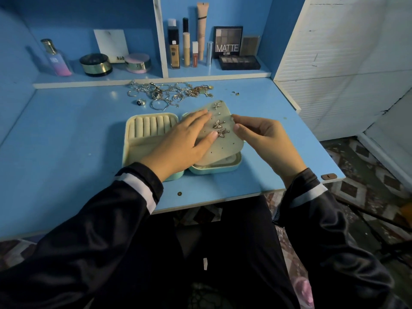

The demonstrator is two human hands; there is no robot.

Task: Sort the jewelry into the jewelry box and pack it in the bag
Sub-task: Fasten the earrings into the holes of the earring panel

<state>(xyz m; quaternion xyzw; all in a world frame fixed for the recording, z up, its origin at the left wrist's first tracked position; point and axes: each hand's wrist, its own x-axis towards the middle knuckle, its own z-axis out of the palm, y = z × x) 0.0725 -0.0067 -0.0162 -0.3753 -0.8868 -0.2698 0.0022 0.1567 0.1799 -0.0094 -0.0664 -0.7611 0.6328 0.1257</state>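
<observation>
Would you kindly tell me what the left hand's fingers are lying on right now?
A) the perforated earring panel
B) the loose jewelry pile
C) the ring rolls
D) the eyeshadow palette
A: the left hand lies with straight fingers on the perforated earring panel, beside the star-shaped earrings pinned to it, while the right hand pinches the panel's right edge.
</observation>
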